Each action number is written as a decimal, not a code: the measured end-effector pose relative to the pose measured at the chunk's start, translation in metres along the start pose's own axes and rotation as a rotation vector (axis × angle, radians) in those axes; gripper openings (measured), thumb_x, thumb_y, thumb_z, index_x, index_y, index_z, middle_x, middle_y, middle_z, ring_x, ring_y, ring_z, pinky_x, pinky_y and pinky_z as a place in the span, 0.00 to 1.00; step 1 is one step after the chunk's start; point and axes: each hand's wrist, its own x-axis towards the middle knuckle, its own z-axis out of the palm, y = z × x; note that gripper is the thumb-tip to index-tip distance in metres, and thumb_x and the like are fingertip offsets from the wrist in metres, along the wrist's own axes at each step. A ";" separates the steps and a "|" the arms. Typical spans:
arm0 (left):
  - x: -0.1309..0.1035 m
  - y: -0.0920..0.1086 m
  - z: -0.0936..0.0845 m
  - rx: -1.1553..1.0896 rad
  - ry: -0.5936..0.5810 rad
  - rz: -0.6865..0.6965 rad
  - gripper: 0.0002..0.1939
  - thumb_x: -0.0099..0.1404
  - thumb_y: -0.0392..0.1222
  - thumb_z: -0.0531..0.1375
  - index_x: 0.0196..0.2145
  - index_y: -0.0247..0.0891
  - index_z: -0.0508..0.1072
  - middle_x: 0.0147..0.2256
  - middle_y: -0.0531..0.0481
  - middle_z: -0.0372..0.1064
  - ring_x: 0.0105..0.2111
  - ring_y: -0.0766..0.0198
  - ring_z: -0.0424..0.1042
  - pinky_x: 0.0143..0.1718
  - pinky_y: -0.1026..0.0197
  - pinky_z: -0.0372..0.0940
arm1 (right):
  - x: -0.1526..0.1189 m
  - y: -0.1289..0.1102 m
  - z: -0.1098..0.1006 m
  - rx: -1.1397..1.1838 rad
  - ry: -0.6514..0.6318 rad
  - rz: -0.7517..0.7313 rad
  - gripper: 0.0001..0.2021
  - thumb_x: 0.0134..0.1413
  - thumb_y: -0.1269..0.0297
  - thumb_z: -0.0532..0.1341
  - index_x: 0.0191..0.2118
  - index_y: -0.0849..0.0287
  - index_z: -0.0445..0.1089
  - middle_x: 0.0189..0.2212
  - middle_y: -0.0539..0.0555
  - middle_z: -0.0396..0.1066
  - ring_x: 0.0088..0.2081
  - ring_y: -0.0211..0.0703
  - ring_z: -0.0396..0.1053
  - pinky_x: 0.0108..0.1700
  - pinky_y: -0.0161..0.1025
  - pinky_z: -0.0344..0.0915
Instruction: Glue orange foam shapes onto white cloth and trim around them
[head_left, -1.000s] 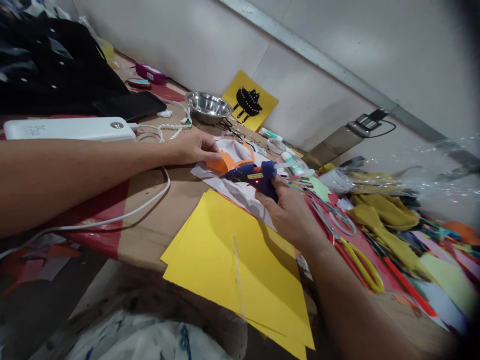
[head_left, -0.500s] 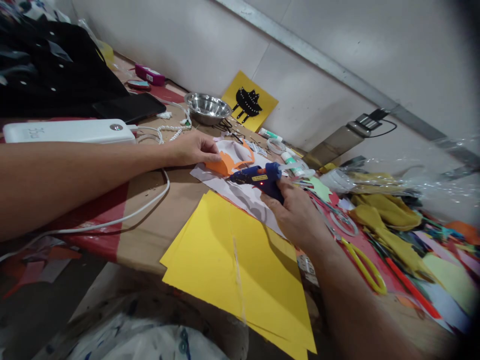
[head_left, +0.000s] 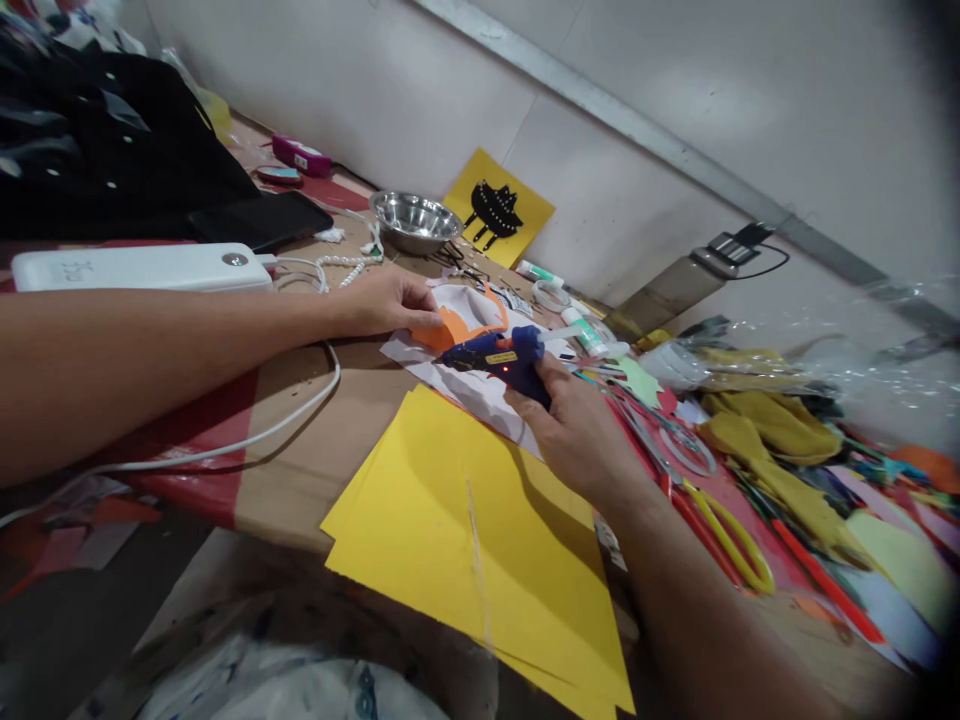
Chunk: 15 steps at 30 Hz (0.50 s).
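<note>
Between the thumb and fingers of my left hand (head_left: 390,300) is the edge of an orange paper cutout (head_left: 454,328), which lies on white paper (head_left: 405,352). My right hand (head_left: 574,415) is wrapped round the handle of a blue glue gun (head_left: 504,358) with a small red light lit. The gun's dark nozzle points left, close to the lower edge of the orange cutout; whether they touch cannot be made out. Below both hands, large yellow sheets (head_left: 465,540) overhang the table's front edge.
A white power bank (head_left: 135,268) with a cable and a black phone (head_left: 262,218) lie left. Behind are a steel bowl (head_left: 416,222) and a yellow card (head_left: 499,207). At right are a bottle (head_left: 675,285), yellow-handled scissors (head_left: 731,535) and scraps.
My right hand has moved slightly left with the glue gun, bringing the nozzle lower along the orange cutout. My left hand has stayed in nearly the same place.
</note>
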 end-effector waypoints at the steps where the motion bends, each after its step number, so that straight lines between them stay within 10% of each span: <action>1: 0.000 0.001 0.000 -0.008 -0.008 0.001 0.18 0.58 0.53 0.61 0.32 0.35 0.79 0.28 0.51 0.75 0.28 0.67 0.69 0.30 0.66 0.58 | 0.000 -0.001 0.000 0.008 0.000 0.003 0.12 0.56 0.60 0.54 0.43 0.59 0.66 0.37 0.60 0.73 0.38 0.54 0.68 0.38 0.44 0.60; 15: 0.000 0.000 -0.001 0.018 -0.001 0.033 0.17 0.58 0.52 0.60 0.33 0.34 0.79 0.29 0.51 0.74 0.28 0.68 0.68 0.31 0.66 0.58 | 0.003 0.000 -0.001 -0.023 0.007 -0.009 0.10 0.57 0.61 0.54 0.42 0.59 0.66 0.34 0.58 0.72 0.35 0.51 0.67 0.36 0.44 0.60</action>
